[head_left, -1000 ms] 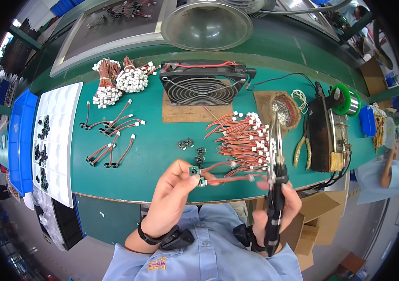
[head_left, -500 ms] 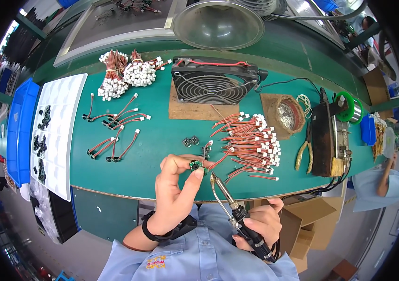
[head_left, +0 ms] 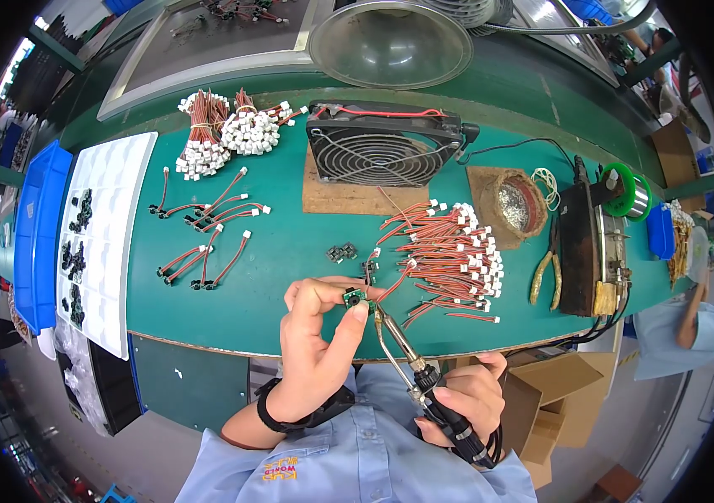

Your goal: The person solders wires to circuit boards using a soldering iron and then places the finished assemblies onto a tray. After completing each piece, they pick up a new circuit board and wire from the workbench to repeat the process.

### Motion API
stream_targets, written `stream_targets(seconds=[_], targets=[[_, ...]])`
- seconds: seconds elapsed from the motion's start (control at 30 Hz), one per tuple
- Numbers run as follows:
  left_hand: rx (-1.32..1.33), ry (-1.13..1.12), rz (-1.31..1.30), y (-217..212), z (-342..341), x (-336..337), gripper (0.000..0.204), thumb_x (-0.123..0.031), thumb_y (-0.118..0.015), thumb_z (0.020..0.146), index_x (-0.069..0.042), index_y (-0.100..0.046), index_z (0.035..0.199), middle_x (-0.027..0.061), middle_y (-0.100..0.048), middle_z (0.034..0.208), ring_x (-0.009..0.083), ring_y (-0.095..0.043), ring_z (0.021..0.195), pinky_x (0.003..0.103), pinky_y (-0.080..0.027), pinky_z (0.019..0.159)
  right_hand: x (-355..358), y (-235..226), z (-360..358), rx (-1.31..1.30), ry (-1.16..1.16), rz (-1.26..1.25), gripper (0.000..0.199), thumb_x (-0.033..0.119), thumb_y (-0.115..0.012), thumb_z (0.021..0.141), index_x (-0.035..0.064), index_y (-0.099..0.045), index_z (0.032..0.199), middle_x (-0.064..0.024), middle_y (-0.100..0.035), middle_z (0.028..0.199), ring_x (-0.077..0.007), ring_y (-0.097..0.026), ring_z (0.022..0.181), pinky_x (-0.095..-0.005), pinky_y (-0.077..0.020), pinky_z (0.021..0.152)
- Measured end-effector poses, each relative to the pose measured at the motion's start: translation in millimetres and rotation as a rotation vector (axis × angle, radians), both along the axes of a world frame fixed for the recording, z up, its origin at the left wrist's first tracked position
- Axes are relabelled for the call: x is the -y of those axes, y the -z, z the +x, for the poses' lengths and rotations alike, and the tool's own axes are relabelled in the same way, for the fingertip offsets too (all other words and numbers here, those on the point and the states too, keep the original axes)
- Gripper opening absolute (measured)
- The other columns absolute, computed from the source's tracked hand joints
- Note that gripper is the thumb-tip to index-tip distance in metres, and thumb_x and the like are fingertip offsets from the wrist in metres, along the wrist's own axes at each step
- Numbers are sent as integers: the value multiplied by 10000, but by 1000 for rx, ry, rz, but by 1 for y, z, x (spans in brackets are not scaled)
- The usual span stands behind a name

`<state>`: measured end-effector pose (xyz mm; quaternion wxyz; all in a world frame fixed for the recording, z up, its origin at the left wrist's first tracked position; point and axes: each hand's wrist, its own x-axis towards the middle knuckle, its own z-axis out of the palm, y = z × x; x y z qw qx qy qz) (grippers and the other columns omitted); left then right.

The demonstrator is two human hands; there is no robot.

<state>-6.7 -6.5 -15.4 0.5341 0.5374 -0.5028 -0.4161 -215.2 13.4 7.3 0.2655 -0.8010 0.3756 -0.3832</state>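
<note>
My left hand pinches a small green circuit board with a black round part on it, just above the table's near edge. In my right hand is a black-handled soldering iron with a thin metal feed tube alongside. Its tip reaches the board's right edge, where a red-and-black wire lead with a white connector also meets it. Fingers hide part of the joint. Just beyond lie several black components and a rich pile of loose wire leads.
A black fan stands on a wooden block beyond my hands. Rightward are a solder-scrap bowl, pliers, a soldering station and a green solder spool. Finished leads, a white tray and a blue bin lie left.
The board in my left hand has shifted very slightly to the right. The soldering iron stays almost where it was, its tip still at the board's edge.
</note>
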Motion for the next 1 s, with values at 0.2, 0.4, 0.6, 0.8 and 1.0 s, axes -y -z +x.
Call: stream_targets(seconds=[0.2, 0.4, 0.6, 0.8, 1.0], targets=[[24, 2, -35, 0, -1, 0, 104, 10, -482, 874, -28, -396, 918, 164, -574, 1018, 211, -589, 949, 322, -431, 855, 1, 2, -2, 31, -8, 11, 397, 212, -779, 602, 119, -628, 957, 7, -615, 729, -147, -585, 681, -367, -337, 851], [48, -101, -7, -5, -7, 0, 161, -62, -556, 841, -58, -396, 850, 98, -676, 918, 172, -552, 828, 318, -288, 870, 0, 3, -1, 44, -7, 10, 391, 210, -776, 607, 111, -624, 953, -1, -619, 727, -153, -584, 675, -370, -343, 846], [40, -102, -10, -5, -8, 0, 161, -55, -555, 839, -62, -394, 846, 95, -678, 915, 172, -543, 842, 318, -285, 879, 0, 5, 0, 59, 0, 5, 386, 211, -773, 610, 113, -625, 952, 2, -616, 718, -154, -582, 661, -366, -342, 841], [32, -118, 17, -7, -8, -1, 156, -35, -554, 831, -60, -402, 858, 98, -674, 927, 171, -518, 886, 317, -294, 880, -3, 8, -1, 58, -26, 13, 404, 233, -770, 629, 111, -602, 976, -7, -604, 703, -168, -576, 659, -389, -337, 840], [12, -103, -2, -7, -7, -1, 153, -21, -552, 828, -54, -413, 882, 105, -664, 955, 167, -488, 922, 304, -317, 864, -6, 11, -4, 45, -47, 12, 450, 268, -768, 660, 108, -556, 1024, -28, -587, 684, -201, -566, 665, -437, -331, 840]])
